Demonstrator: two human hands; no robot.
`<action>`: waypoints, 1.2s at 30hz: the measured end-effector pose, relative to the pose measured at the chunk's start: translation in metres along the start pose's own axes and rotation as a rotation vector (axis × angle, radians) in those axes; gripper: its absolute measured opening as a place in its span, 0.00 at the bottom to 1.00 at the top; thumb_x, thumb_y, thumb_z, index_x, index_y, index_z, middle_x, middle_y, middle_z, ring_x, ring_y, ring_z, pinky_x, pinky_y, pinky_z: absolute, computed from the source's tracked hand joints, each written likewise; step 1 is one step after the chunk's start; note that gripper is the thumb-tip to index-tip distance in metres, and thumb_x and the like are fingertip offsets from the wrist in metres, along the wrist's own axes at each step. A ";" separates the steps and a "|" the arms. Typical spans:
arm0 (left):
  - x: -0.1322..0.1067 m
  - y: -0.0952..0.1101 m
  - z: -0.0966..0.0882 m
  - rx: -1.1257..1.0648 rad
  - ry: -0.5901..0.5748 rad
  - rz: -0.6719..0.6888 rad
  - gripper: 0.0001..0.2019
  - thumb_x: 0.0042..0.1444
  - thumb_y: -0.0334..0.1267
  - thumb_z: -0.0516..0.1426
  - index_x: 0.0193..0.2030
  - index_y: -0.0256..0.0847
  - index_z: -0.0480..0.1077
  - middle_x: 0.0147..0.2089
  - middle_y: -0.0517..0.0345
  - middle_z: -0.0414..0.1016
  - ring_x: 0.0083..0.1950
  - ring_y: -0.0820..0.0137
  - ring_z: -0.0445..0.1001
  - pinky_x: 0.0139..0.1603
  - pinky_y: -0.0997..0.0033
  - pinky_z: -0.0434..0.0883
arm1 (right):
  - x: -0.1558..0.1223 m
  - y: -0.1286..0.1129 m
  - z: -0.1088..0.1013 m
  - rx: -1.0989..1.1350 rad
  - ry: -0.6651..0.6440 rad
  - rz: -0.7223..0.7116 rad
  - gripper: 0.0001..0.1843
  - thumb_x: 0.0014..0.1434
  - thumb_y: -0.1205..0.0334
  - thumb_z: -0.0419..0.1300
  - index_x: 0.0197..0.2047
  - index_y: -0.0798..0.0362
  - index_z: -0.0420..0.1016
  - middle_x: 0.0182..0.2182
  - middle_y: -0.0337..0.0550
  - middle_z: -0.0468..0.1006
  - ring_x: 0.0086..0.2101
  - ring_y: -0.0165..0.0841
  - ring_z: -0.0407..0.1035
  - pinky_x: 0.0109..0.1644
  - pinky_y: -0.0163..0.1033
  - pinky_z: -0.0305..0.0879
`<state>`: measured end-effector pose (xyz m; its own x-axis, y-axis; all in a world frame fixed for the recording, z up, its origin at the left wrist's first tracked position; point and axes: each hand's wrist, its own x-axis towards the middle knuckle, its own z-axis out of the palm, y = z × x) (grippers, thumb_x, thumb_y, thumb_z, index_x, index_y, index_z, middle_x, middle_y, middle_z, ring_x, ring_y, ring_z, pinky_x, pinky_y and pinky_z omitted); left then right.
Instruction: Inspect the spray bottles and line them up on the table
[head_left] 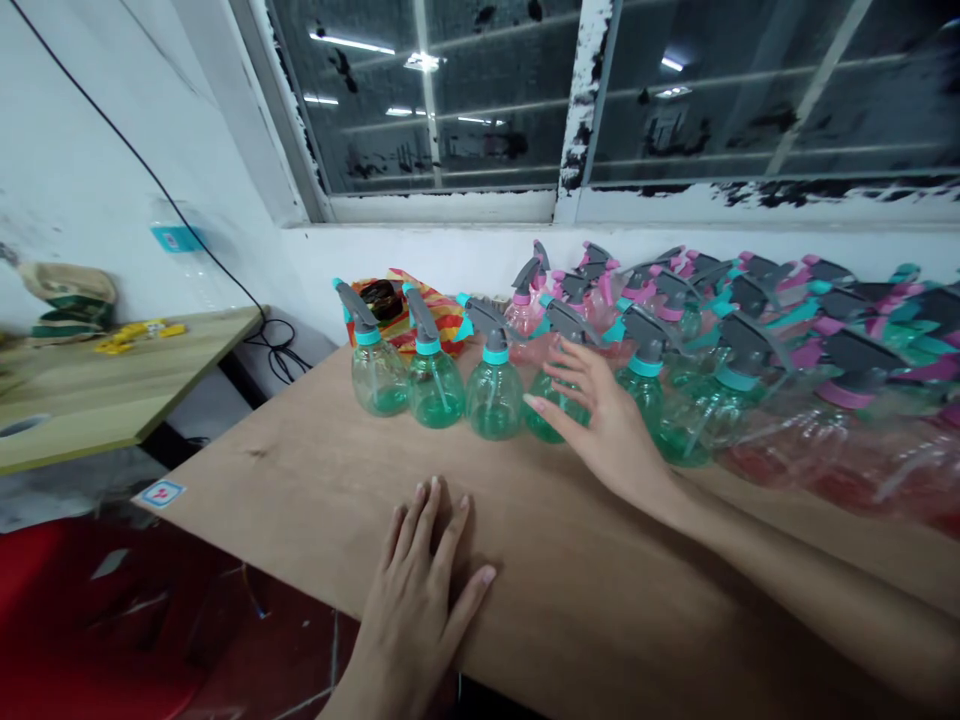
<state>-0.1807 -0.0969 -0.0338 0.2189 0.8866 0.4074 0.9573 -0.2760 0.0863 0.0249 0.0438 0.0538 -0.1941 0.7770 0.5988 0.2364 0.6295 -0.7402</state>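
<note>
My left hand lies flat and open on the brown wooden table, near its front edge, holding nothing. My right hand reaches forward with its fingers spread, touching a green spray bottle in the front row. To its left stand three more green bottles with teal collars and grey triggers: one, another and the leftmost. Behind and to the right are several pink and green spray bottles, packed close together.
A red and yellow bag with a dark jar lies behind the bottles by the wall. A second table at the left carries yellow items. Black cable hangs between the tables. Windows run along the back. The floor at lower left is red.
</note>
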 end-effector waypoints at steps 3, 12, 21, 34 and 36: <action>0.001 -0.001 0.000 -0.071 -0.007 -0.004 0.28 0.69 0.47 0.48 0.72 0.42 0.48 0.74 0.44 0.44 0.72 0.48 0.46 0.66 0.39 0.54 | -0.006 -0.003 -0.015 -0.089 -0.025 0.016 0.24 0.59 0.55 0.62 0.56 0.52 0.64 0.50 0.52 0.75 0.46 0.39 0.74 0.47 0.46 0.74; 0.007 0.006 -0.001 -0.204 -0.064 -0.023 0.26 0.70 0.43 0.47 0.72 0.46 0.48 0.74 0.49 0.43 0.73 0.53 0.44 0.67 0.43 0.54 | 0.022 -0.004 0.014 -0.399 -0.079 -0.024 0.28 0.58 0.55 0.60 0.57 0.59 0.63 0.42 0.56 0.79 0.31 0.43 0.75 0.42 0.51 0.70; 0.005 0.006 0.003 -0.117 -0.033 0.026 0.27 0.69 0.44 0.48 0.72 0.41 0.47 0.73 0.42 0.45 0.73 0.52 0.45 0.65 0.43 0.57 | 0.046 0.004 0.047 -0.446 -0.057 0.107 0.33 0.56 0.55 0.61 0.58 0.61 0.53 0.38 0.61 0.79 0.40 0.54 0.76 0.38 0.51 0.69; 0.007 0.009 0.003 -0.087 0.005 0.013 0.27 0.69 0.44 0.49 0.71 0.41 0.48 0.73 0.45 0.48 0.72 0.53 0.48 0.66 0.45 0.58 | 0.041 0.000 0.041 -0.479 -0.079 0.063 0.39 0.58 0.50 0.60 0.63 0.65 0.50 0.41 0.64 0.79 0.38 0.52 0.76 0.36 0.50 0.68; 0.007 0.009 0.002 -0.099 -0.010 0.004 0.28 0.69 0.45 0.49 0.72 0.42 0.48 0.73 0.45 0.47 0.72 0.52 0.48 0.65 0.44 0.58 | 0.034 -0.002 0.035 -0.462 -0.077 0.027 0.38 0.59 0.49 0.60 0.62 0.64 0.53 0.44 0.64 0.79 0.39 0.50 0.76 0.37 0.48 0.68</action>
<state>-0.1705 -0.0926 -0.0322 0.2250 0.8889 0.3990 0.9330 -0.3145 0.1747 -0.0153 0.0692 0.0652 -0.2482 0.8019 0.5435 0.6384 0.5573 -0.5309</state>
